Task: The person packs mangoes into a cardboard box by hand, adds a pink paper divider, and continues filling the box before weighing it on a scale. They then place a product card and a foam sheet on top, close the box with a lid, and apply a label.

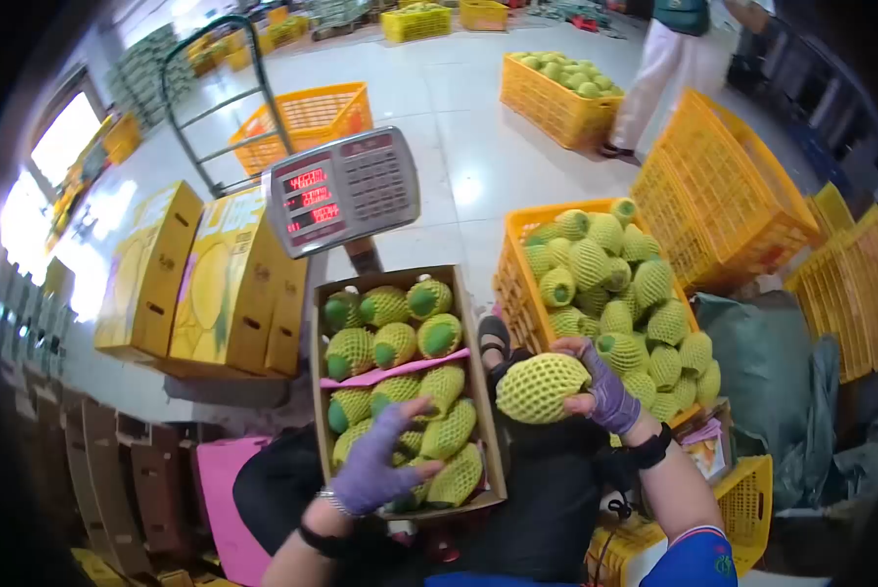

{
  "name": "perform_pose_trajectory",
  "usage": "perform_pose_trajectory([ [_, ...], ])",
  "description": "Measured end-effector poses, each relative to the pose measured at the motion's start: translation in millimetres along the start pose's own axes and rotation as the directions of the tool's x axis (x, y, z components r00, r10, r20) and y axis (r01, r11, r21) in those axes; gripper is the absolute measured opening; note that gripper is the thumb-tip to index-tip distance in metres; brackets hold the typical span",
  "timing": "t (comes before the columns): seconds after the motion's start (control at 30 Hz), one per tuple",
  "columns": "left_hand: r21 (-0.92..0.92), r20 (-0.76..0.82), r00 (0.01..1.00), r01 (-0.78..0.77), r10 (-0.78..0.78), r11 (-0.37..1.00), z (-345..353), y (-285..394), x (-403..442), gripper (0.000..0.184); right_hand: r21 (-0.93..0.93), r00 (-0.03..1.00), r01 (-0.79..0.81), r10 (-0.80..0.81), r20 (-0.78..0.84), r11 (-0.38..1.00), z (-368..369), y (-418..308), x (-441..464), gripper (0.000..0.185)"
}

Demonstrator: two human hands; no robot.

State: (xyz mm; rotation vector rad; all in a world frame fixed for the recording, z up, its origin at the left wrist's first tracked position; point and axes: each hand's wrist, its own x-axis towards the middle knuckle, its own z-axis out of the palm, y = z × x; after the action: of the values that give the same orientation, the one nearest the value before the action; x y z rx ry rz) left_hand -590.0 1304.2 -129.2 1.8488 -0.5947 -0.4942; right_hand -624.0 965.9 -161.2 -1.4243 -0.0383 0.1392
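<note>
My right hand [605, 389], in a purple fingerless glove, grips a mango in a yellow-green foam net [540, 388] between thumb and fingers. It holds the mango over my lap, between the carton and the crate. My left hand [382, 465], gloved the same way, is open with fingers spread over the lower part of a cardboard carton [498, 460]. Netted mangoes [382, 305] lie in rows in this carton, some showing green skin. A pink divider strip [400, 369] crosses it. Whether my left fingertips touch the mangoes beneath, I cannot tell.
A scale display [341, 191] with red digits stands behind the carton. An orange crate [513, 293] heaped with netted mangoes is at right. Yellow printed boxes [219, 284] stand left. Farther off are stacked crates [718, 196], a hand truck [219, 103] and a standing person [669, 78].
</note>
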Motion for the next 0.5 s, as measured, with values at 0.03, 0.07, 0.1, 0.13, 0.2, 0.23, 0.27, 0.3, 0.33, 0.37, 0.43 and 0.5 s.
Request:
perform_pose_trajectory([
  [0.03,0.148,0.013,0.987,-0.162,0.162,0.976,8,13,7,0.082,0.125,0.999,-0.042,0.038,0.037,0.991,23,-2,3,0.077],
  [0.07,0.193,0.0,0.98,-0.194,0.198,0.962,17,16,9,0.083,0.223,0.994,-0.11,0.1,0.052,0.969,39,6,5,0.077],
  [0.1,0.175,-0.074,0.957,-0.264,0.28,0.949,25,15,13,0.075,0.314,0.984,-0.179,0.165,0.07,0.933,55,11,8,0.077],
  [0.13,0.143,-0.119,0.943,-0.292,0.309,0.946,27,12,15,0.072,0.317,0.981,-0.187,0.163,0.101,0.93,70,8,10,0.077],
  [0.2,0.127,-0.179,0.925,-0.316,0.335,0.94,22,-2,13,0.069,0.243,0.964,-0.264,0.259,0.052,0.933,94,-6,11,0.079],
  [0.23,-0.012,-0.167,0.953,-0.258,0.252,0.966,20,-11,10,0.068,0.244,0.964,-0.268,0.259,0.068,0.932,96,-1,13,0.079],
  [0.27,-0.154,-0.136,0.976,-0.189,0.169,0.97,18,-14,7,0.067,0.183,0.987,-0.151,0.14,0.075,0.971,95,3,14,0.081],
  [0.3,-0.153,-0.138,0.977,-0.185,0.165,0.971,16,-15,3,0.067,0.122,0.996,-0.028,0.018,0.083,0.992,95,5,14,0.083],
  [0.33,-0.42,-0.055,0.996,0.037,-0.066,0.907,13,-15,0,0.068,0.009,0.996,0.057,-0.057,0.064,0.998,93,4,8,0.082],
  [0.37,-0.633,0.087,0.961,0.258,-0.264,0.73,12,-16,-2,0.07,0.009,0.997,0.054,-0.054,0.062,0.999,98,-10,7,0.082],
  [0.43,-0.611,0.148,0.949,0.309,-0.279,0.729,13,-17,-4,0.071,-0.749,0.914,0.405,-0.267,0.306,0.525,105,-35,8,0.076],
  [0.5,-0.727,0.188,0.941,0.327,-0.283,0.604,16,-16,-8,0.078,-0.682,0.901,0.428,-0.217,0.377,0.592,103,-19,7,0.067],
])
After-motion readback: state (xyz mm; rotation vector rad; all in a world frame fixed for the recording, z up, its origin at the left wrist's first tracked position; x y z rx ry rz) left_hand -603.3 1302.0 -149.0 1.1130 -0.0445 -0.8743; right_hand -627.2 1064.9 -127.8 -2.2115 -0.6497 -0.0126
